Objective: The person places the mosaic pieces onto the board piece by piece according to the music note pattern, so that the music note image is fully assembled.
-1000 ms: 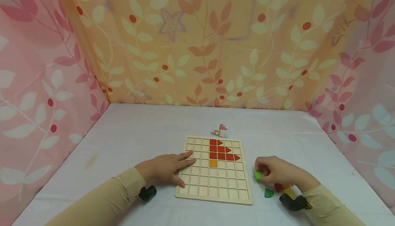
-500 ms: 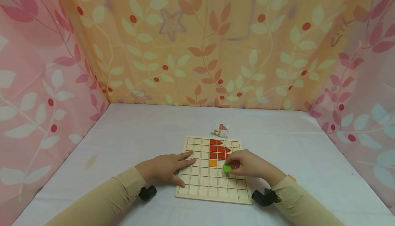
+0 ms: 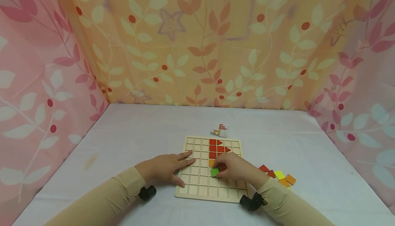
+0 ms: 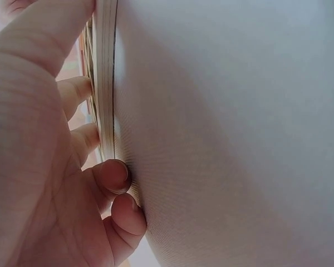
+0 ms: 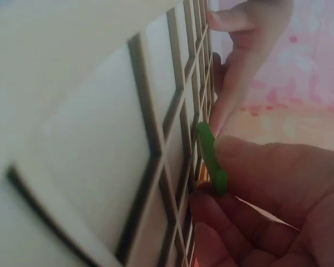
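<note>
A wooden grid board [image 3: 194, 187] lies flat on the white-covered table. My right hand [image 3: 232, 167] pinches a light green square tile [image 3: 214, 172] over a cell just below the orange tile [image 3: 211, 163]. In the right wrist view the green tile [image 5: 212, 158] sits tilted between thumb and fingers, close to the grid. Red tiles [image 3: 213, 148] fill parts of the upper rows, some covered by my right hand. My left hand [image 3: 165, 168] rests on the board's left edge with fingers spread. The left wrist view shows those fingers [image 4: 78, 94] along the board's side [image 4: 104, 83].
A small printed pattern card [image 3: 220, 130] lies just beyond the board. To the right, beside my right sleeve [image 3: 287, 198], are several loose tiles in red, yellow and orange [image 3: 290, 179]. Patterned curtains [image 3: 197, 47] enclose the table's back and sides.
My right hand has carried the green tile from the loose pieces leftward over the board, to the cell below the orange tile. The left hand has stayed in place.
</note>
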`<state>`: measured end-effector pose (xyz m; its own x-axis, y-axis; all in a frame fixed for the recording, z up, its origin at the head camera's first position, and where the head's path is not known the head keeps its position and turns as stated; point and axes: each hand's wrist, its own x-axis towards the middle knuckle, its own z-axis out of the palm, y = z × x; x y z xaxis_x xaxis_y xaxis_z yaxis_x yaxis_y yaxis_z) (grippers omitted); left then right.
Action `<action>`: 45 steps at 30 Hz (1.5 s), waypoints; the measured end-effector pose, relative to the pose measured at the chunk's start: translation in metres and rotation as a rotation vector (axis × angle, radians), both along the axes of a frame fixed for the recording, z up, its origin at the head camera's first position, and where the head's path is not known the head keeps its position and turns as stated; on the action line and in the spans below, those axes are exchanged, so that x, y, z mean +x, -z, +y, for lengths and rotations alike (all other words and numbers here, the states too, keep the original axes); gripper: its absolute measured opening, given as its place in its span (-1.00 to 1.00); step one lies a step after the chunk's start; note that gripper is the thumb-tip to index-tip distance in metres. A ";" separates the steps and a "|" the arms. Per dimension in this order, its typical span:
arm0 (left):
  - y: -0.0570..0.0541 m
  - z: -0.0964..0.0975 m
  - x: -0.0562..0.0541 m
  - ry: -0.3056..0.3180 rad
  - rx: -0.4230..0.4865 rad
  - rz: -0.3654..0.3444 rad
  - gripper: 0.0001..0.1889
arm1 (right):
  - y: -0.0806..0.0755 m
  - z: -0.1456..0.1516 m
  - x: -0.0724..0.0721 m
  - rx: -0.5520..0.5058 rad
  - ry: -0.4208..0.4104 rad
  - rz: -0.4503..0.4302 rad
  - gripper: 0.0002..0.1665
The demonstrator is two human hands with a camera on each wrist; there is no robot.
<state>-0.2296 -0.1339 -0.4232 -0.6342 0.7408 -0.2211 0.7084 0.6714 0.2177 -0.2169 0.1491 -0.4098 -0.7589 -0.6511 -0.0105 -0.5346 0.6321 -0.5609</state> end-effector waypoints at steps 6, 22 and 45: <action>0.001 0.000 0.001 -0.007 0.006 -0.003 -0.07 | 0.001 -0.003 0.000 0.033 0.008 0.034 -0.84; 0.000 0.001 0.001 -0.011 0.000 -0.008 -0.06 | 0.001 -0.005 -0.003 0.052 0.034 -0.008 -0.83; 0.000 0.001 0.001 -0.009 -0.004 0.004 -0.06 | 0.000 -0.010 -0.002 0.052 0.128 -0.017 -0.78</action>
<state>-0.2290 -0.1331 -0.4230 -0.6419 0.7339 -0.2220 0.7029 0.6789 0.2121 -0.2186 0.1386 -0.4096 -0.8352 -0.5472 -0.0551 -0.4383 0.7229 -0.5341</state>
